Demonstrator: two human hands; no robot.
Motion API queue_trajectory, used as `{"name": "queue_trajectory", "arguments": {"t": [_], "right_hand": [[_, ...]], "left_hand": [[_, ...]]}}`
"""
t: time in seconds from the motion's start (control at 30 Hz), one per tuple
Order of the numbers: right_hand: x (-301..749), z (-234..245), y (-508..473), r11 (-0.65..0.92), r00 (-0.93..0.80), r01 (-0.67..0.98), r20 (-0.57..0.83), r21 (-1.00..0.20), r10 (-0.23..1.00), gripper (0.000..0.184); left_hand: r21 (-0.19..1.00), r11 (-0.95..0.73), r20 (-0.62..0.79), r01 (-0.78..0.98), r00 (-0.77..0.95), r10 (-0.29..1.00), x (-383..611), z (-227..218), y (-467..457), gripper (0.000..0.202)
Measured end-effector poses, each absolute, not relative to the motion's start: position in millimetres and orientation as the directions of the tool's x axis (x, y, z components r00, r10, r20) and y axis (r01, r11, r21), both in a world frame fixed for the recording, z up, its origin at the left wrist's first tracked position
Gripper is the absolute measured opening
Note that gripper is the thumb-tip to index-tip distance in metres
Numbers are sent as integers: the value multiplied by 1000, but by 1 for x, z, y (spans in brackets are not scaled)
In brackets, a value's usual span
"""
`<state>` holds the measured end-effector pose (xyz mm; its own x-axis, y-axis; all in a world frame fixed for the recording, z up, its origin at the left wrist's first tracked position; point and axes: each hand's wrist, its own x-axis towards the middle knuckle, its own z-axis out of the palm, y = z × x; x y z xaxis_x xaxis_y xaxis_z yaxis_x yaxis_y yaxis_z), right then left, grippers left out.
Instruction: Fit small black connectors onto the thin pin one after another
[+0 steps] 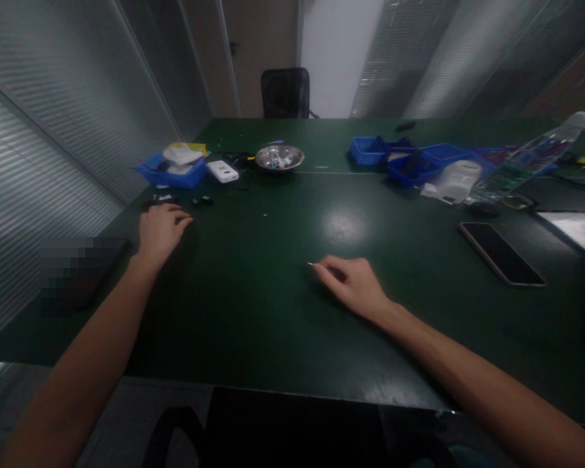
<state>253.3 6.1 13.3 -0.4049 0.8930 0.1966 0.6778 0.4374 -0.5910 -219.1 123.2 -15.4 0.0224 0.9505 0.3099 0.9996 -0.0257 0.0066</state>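
Note:
My left hand [160,229] reaches over the left part of the green table, its fingers stretched and slightly apart, with nothing seen in them. Just beyond the fingertips lie a dark item, partly covered by the hand, and small white pieces [162,197]. A few small dark-green parts [203,201] rest to the right of that hand. Near the middle of the table, my right hand [353,283] is closed in a pinch. From its fingertips sticks out a small thin silvery piece [309,263], too small to make out its kind.
Farther back stand a blue bin [195,175], a white device [223,171] and a metal bowl [279,158] of small parts. At right are blue trays [368,151], a white object [458,181], a clear stand [526,159] and a phone [502,253]. A dark flat object [102,266] lies left.

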Motion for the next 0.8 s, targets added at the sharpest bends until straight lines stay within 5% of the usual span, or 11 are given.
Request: {"name": "queue_trajectory", "arguments": {"t": [0.2,0.37,0.6,0.8], "right_hand": [[253,12,6,440,-410,673,196,-594,891,39],[254,14,6,444,-420,674,189,-591,888,42],[253,14,5,449,-426,668,189,-594,885,42],[254,13,5,454,-427,673,194,-584,883,41]], "left_hand": [[11,-31,323,999,26,946,-211,-11,121,40],[89,25,478,996,-64,876,-195,3,115,39],[420,32,551,907,-283,785,-195,4,116,35],[538,38,520,842,-367,771,-214,-7,125,34]]}}
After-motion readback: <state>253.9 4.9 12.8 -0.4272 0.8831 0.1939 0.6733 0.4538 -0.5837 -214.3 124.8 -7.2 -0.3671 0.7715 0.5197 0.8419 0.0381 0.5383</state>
